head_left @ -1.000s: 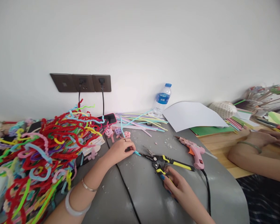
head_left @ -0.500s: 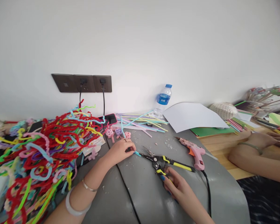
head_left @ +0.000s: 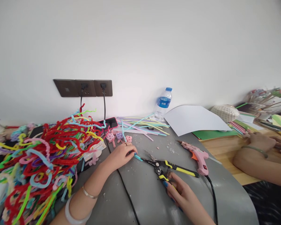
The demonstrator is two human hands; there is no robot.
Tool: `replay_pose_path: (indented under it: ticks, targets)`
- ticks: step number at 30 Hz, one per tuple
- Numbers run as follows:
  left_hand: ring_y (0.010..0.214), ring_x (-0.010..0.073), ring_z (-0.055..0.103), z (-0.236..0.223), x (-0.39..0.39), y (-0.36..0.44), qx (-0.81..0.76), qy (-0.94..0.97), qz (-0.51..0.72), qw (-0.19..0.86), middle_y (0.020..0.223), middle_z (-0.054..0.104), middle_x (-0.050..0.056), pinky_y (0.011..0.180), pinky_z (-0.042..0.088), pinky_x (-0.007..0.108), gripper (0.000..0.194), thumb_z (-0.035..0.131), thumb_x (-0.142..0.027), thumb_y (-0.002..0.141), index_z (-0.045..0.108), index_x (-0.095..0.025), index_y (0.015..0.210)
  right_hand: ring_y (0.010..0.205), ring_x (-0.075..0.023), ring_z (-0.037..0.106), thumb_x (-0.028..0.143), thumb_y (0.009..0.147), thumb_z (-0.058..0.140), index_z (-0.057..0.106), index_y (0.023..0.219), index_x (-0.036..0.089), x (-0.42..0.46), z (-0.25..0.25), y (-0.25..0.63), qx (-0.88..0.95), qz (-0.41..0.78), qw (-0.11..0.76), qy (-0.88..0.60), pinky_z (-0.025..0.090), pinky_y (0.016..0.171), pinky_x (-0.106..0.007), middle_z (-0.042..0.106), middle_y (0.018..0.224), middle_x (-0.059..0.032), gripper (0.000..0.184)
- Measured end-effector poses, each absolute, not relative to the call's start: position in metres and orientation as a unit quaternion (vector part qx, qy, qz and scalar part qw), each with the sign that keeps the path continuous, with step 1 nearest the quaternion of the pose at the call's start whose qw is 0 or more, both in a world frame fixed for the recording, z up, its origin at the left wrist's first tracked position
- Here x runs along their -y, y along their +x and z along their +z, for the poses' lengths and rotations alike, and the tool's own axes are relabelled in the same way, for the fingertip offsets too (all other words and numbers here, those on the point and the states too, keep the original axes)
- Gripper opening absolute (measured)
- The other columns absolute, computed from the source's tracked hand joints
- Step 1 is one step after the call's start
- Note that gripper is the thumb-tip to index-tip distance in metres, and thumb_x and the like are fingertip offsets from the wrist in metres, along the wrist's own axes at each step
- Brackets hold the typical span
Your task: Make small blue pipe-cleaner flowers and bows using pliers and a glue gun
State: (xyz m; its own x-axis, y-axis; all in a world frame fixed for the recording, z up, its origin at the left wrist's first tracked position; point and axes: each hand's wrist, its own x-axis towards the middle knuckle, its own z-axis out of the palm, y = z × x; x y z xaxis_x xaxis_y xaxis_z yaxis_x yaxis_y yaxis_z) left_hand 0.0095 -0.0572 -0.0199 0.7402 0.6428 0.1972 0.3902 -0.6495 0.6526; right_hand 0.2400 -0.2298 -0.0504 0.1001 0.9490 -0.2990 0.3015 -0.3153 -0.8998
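Observation:
My left hand pinches a light blue pipe cleaner; its short end sticks out past the fingertips, and a longer stretch rises behind the hand. My right hand grips one yellow-and-black handle of wire-stripping pliers. The other handle points right, spread well apart from the first. The pliers' nose reaches the blue end; whether a jaw touches it I cannot tell. Just beyond my left hand lie small pipe-cleaner flowers, a pink one, a purple one and another pink one.
A heap of pipe cleaners covers the left. At the back are straight pipe cleaners, a phone, a water bottle and white paper. A pink glue gun lies right, beside a co-worker's arm. A black cable crosses the table.
The view has shifted slightly, so the table things sit a little lower in the picture. Both hands keep their holds, and the pliers stay by the blue end.

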Motion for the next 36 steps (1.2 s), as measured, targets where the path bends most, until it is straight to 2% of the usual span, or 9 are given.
replay_pose_path:
  ticks: [8, 11, 22, 36]
  targets:
    - [0.094, 0.0181, 0.062, -0.0188, 0.0575, 0.0106, -0.312, 0.873, 0.240, 0.289, 0.101, 0.069, 0.002, 0.083, 0.046, 0.028, 0.019, 0.048, -0.015, 0.089, 0.065, -0.023, 0.093, 0.050, -0.0104, 0.030, 0.075, 0.077, 0.049, 0.045, 0.082, 0.023, 0.2294, -0.0527, 0.2402, 0.468, 0.475, 0.335, -0.666, 0.027, 0.047, -0.023, 0.037, 0.056, 0.0077, 0.053]
    - [0.089, 0.0168, 0.063, -0.0187, 0.0579, 0.0107, -0.308, 0.875, 0.241, 0.287, 0.100, 0.069, 0.002, 0.080, 0.047, 0.027, 0.018, 0.050, -0.013, 0.088, 0.065, -0.023, 0.092, 0.049, -0.0105, 0.029, 0.077, 0.074, 0.051, 0.047, 0.081, 0.023, 0.2284, -0.0509, 0.2391, 0.462, 0.477, 0.336, -0.668, 0.027, 0.047, -0.023, 0.036, 0.054, 0.0077, 0.055]
    - [0.084, 0.0146, 0.064, -0.0202, 0.0577, 0.0104, -0.278, 0.897, 0.218, 0.266, 0.095, 0.069, 0.001, 0.076, 0.045, 0.024, 0.014, 0.058, -0.013, 0.087, 0.068, -0.022, 0.088, 0.050, -0.0116, 0.030, 0.081, 0.071, 0.050, 0.056, 0.098, 0.019, 0.2280, -0.0532, 0.2399, 0.461, 0.475, 0.338, -0.669, 0.028, 0.048, -0.024, 0.037, 0.055, 0.0069, 0.068]
    - [0.077, 0.0121, 0.064, -0.0216, 0.0577, 0.0091, -0.279, 0.904, 0.191, 0.262, 0.092, 0.068, 0.000, 0.070, 0.041, 0.021, 0.016, 0.058, -0.015, 0.088, 0.071, -0.021, 0.086, 0.049, -0.0104, 0.030, 0.084, 0.068, 0.049, 0.052, 0.081, 0.021, 0.2260, -0.0529, 0.2409, 0.462, 0.478, 0.327, -0.671, 0.026, 0.045, -0.023, 0.036, 0.055, 0.0070, 0.064]
